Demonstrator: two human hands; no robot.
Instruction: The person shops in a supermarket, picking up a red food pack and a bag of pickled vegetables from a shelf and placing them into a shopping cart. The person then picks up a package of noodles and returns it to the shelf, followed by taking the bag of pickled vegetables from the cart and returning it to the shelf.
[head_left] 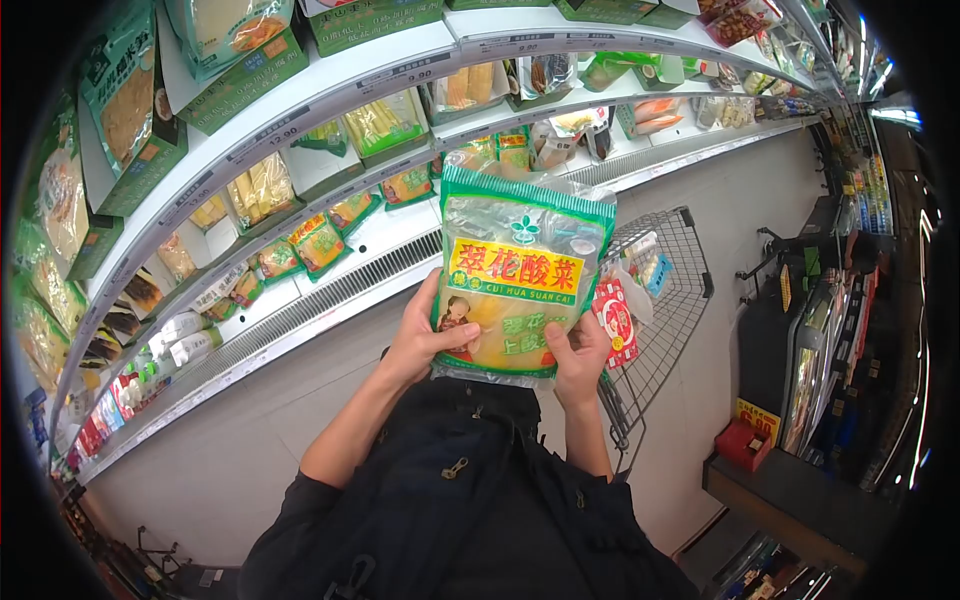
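A green-edged plastic packet with a yellow label (520, 268) is held upright in front of my chest. My left hand (422, 332) grips its lower left edge, thumb across the front. On the lower right edge, my right hand (580, 358) is closed the same way, its thumb on the front. The fingers behind the packet are hidden. Similar green and yellow packets (318, 243) lie on the lowest shelf to the left.
Refrigerated shelves (330, 105) with packaged food curve across the left and top. A wire shopping cart (665, 300) holding a red and white package (615, 322) stands at the right. A dark counter (790, 510) with a red box (743, 445) is at the lower right.
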